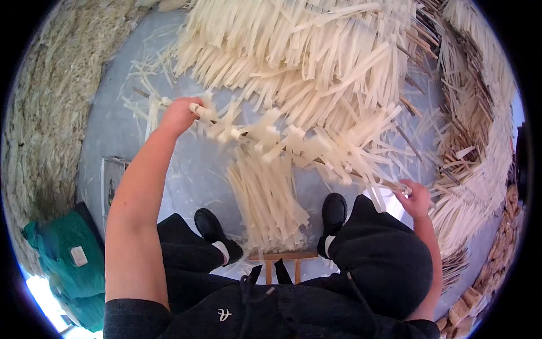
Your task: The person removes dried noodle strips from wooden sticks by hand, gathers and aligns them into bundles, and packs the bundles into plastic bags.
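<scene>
A thin stick [316, 160] hung with pale flat strips [271, 135] slants across the view, lower at the right. My left hand [182, 116] is closed around it near its left end, and my right hand [415, 199] is closed on its right end. The strips on the stick are partly blurred. Below the stick, between my feet, lies a bundle of loose pale strips [265, 198] on the grey floor. Beyond the stick spreads a large layered pile of similar strips [299, 51].
A wooden stool edge [284, 256] shows between my legs. At the lower left is a green bag [73, 254]. A rough straw-like mass [45, 107] lines the left side. More strips and brown sticks [468, 135] are heaped at the right.
</scene>
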Available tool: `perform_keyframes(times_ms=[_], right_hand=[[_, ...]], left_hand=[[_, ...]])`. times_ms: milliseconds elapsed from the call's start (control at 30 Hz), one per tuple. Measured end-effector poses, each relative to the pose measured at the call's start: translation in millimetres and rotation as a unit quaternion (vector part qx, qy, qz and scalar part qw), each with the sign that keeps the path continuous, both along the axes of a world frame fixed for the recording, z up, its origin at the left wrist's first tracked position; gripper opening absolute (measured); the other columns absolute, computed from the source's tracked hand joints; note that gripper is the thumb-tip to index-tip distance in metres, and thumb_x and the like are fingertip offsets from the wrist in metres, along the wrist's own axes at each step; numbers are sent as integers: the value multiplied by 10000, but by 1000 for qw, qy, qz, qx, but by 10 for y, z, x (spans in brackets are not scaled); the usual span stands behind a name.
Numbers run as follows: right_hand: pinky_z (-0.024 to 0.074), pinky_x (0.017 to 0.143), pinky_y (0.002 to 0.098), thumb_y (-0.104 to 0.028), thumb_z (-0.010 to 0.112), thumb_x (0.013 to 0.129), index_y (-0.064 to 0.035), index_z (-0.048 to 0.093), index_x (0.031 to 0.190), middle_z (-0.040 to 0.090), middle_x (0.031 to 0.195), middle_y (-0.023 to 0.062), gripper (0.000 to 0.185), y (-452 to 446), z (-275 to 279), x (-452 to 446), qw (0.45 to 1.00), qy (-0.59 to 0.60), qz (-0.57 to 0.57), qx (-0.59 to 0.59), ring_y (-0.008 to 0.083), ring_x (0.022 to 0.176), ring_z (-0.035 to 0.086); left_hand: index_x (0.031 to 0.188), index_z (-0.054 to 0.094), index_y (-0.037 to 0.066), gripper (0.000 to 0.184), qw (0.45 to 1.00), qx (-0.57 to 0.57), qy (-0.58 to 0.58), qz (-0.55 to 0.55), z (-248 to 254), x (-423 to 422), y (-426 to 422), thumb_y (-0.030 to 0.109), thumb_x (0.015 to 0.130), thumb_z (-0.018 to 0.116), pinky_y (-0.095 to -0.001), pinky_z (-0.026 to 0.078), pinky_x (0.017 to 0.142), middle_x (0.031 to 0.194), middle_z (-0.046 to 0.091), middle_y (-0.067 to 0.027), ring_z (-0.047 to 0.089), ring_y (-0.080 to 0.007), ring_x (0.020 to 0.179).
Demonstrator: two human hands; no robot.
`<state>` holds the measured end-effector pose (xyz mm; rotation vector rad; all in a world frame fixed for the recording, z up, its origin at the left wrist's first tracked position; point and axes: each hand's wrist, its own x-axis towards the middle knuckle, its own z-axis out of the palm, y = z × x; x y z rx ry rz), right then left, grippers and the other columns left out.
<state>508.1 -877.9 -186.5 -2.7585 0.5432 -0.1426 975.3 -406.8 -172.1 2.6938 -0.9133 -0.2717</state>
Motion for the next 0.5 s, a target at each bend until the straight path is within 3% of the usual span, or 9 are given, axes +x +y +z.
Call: perform_keyframes(times_ms=[33, 67, 133, 267, 333, 467, 500], right_hand=[[466, 556, 376, -362, 780, 700, -112, 694, 993, 641, 690, 94, 394, 34, 12, 80, 999, -15, 13, -34, 256, 569, 583], [466, 575, 379, -369, 756, 727, -136, 663, 1076, 635, 706, 97, 429, 68, 6, 178, 998, -25, 50, -40, 261, 589, 581], [464, 573, 380, -391, 734, 748, -157, 657, 1059, 633, 705, 99, 397, 258, 33, 414, 997, 53, 39, -32, 258, 594, 586], [451, 550, 389, -417, 725, 759, -163, 656, 1018, 616, 661, 85, 369, 610, -3, 754, 997, 28, 47, 47, 260, 582, 589], [429, 517, 378, -421, 724, 764, -134, 667, 928, 585, 594, 67, 335, 446, -108, 741, 995, 57, 35, 72, 243, 525, 561], [396, 489, 337, -381, 739, 764, -104, 684, 867, 519, 523, 31, 300, 292, -353, 558, 984, 60, -6, 167, 175, 468, 502], [386, 490, 309, -346, 751, 758, -91, 690, 861, 499, 517, 11, 282, 283, -365, 521, 977, 59, -32, 202, 136, 471, 480]], left_hand=[[1003, 653, 81, 179, 986, 85, 132, 63, 34, -25, -81, 183, 863, 611, -407, 478, 862, 1082, 641, -153, 596, -328, 1033], [1003, 653, 81, 179, 985, 85, 135, 59, -28, -40, -139, 183, 863, 611, -407, 478, 862, 1082, 641, -153, 596, -328, 1033], [959, 673, 70, 179, 998, 5, 55, 1, -174, -111, -285, 212, 884, 593, -395, 494, 780, 942, 665, -146, 635, -308, 918], [1011, 670, 79, 193, 991, -53, 106, -61, -196, -496, -624, 212, 891, 598, -385, 493, 810, 950, 672, -141, 627, -313, 927], [1028, 687, 86, 184, 985, -131, 14, -111, -241, -511, -572, 197, 892, 629, -337, 486, 825, 1006, 678, -102, 633, -253, 930], [1005, 696, 82, 178, 980, -164, 106, 30, 241, -718, -252, 174, 871, 622, -343, 477, 880, 976, 691, -104, 620, -290, 1005], [994, 704, 86, 166, 961, -232, 124, 83, 327, -770, -163, 155, 867, 623, -350, 463, 906, 980, 693, -96, 611, -279, 1030]])
